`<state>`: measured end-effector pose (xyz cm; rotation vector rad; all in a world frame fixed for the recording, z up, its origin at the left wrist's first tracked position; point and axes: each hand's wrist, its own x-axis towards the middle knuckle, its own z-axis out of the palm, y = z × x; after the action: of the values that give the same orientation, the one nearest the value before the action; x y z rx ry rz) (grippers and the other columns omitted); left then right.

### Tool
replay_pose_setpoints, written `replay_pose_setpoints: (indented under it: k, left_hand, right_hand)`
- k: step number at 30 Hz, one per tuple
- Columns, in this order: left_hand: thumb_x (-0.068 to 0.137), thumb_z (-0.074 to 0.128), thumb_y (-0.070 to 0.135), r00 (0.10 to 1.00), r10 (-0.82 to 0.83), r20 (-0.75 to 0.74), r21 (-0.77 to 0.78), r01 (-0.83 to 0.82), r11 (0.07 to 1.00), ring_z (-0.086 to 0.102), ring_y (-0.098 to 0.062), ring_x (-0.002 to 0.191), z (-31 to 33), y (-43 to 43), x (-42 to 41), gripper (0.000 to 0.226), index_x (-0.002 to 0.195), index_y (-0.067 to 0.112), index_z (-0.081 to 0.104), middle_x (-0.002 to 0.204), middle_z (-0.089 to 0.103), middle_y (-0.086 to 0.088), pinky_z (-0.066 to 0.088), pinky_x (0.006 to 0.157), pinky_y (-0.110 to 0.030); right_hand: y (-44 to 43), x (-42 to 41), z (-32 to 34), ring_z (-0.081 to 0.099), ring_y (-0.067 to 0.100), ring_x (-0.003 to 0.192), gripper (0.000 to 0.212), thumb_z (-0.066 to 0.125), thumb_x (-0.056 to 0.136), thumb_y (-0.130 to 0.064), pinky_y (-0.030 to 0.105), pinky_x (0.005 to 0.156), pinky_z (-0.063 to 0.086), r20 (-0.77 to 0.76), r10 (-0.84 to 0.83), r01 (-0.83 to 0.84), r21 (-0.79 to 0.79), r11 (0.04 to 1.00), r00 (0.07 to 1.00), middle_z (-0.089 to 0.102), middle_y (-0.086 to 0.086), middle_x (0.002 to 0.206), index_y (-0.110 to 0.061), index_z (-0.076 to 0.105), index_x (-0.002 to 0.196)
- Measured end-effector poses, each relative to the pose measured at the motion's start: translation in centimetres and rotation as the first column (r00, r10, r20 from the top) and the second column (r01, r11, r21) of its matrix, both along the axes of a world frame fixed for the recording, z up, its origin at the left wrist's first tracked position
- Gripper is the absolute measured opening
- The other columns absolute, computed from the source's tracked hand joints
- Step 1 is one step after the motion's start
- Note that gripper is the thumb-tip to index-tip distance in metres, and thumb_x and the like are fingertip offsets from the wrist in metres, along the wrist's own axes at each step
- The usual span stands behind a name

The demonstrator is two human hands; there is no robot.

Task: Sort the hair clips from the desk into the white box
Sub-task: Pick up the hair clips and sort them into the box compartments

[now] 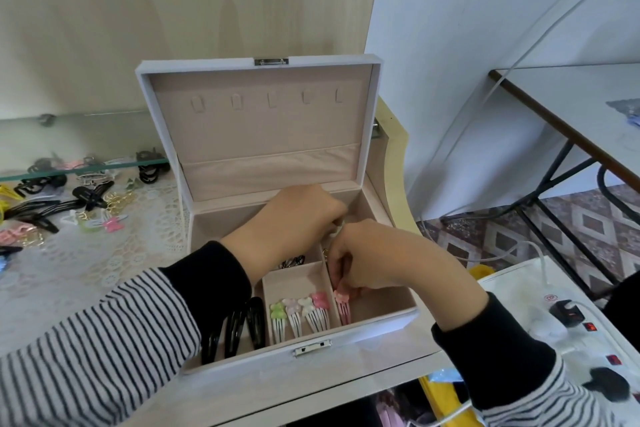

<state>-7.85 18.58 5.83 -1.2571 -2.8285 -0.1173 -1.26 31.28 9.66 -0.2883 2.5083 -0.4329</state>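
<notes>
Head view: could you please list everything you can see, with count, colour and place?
white box: one, white, beige lining, lid open, centre of desk.
black snap clips: three, black, box's front-left compartment.
bow clips: four, green, pale pink, white, pink, front-middle compartment.
pink bow clip: one, pink, right compartment.
loose clips: many, black, pink, gold, yellow, desk's left.
power strip: one, white, lower right.
left hand: one, fingers curled inside the box, hold unclear.
right hand: one, fingers pinch the pink bow clip.

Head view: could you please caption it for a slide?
Right hand holds a pink clip in the open white box, left hand beside it; more clips on the desk.
</notes>
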Motion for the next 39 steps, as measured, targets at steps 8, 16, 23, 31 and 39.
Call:
replay_pose_setpoints:
  k: [8, 16, 23, 31, 39]
  left_hand:
    - [0.089, 0.054, 0.019, 1.0, 0.026, 0.014, -0.047, -0.026, 0.999, 0.06, -0.025, 0.085, 0.5, 0.1, 0.6, 0.012, 0.081, 0.029, 0.055, 0.081, 0.049, 0.003, 0.031, 0.062, -0.029]
    - [0.09, 0.056, 0.022, 0.999, 0.034, 0.024, -0.044, -0.033, 0.998, 0.06, -0.023, 0.081, 0.6, 0.2, 0.5, 0.018, 0.075, 0.028, 0.049, 0.077, 0.048, 0.004, 0.033, 0.061, -0.028]
    - [0.091, 0.055, 0.022, 0.998, 0.003, 0.067, 0.084, -0.009, 0.996, 0.061, -0.017, 0.1, 0.7, -1.2, 0.5, 0.022, 0.109, 0.028, 0.068, 0.105, 0.069, 0.006, 0.044, 0.073, -0.03]
    - [0.086, 0.052, 0.031, 0.981, -0.007, -0.196, 0.23, 0.053, 0.972, 0.065, -0.016, 0.091, 0.1, -5.0, 2.5, 0.027, 0.109, 0.027, 0.066, 0.105, 0.068, 0.011, 0.046, 0.068, -0.03]
    - [0.09, 0.053, 0.036, 0.913, 0.253, -0.319, 0.305, -0.154, 0.94, 0.05, -0.024, 0.128, -0.2, -10.1, 4.5, 0.032, 0.118, 0.026, 0.065, 0.135, 0.057, 0.001, 0.03, 0.111, -0.047]
  right_hand:
    - [-0.3, 0.4, -0.3, 0.059, 0.013, 0.071, 0.015, 0.068, 0.081, -0.009, 0.022, 0.068, 0.045, -0.089, -0.009, 0.012, 0.034, 0.999, 0.996, 0.069, 0.0, 0.09, -0.02, 0.075, 0.087]
    - [-0.4, 0.5, -0.4, 0.06, 0.017, 0.082, 0.016, 0.065, 0.085, -0.012, 0.022, 0.07, 0.043, -0.107, 0.002, 0.007, 0.084, 0.996, 0.994, 0.07, 0.002, 0.097, -0.018, 0.076, 0.096]
    - [1.2, 0.5, 1.3, 0.057, 0.012, 0.089, 0.017, 0.061, 0.087, -0.015, 0.02, 0.074, 0.04, -0.181, -0.056, 0.058, 0.003, 0.998, 0.982, 0.066, -0.006, 0.092, -0.021, 0.074, 0.095]
    - [1.6, -0.2, -0.3, 0.06, 0.012, 0.087, 0.011, 0.06, 0.088, -0.033, 0.032, 0.078, 0.052, -0.483, -0.273, 0.187, -0.22, 0.958, 0.832, 0.064, -0.008, 0.091, -0.025, 0.063, 0.096]
    - [-1.8, 0.3, -3.2, 0.051, 0.028, 0.118, 0.037, 0.057, 0.089, -0.039, 0.044, 0.093, 0.044, -0.815, -0.202, 0.212, -0.099, 0.972, 0.544, 0.057, 0.006, 0.125, -0.019, 0.057, 0.12]
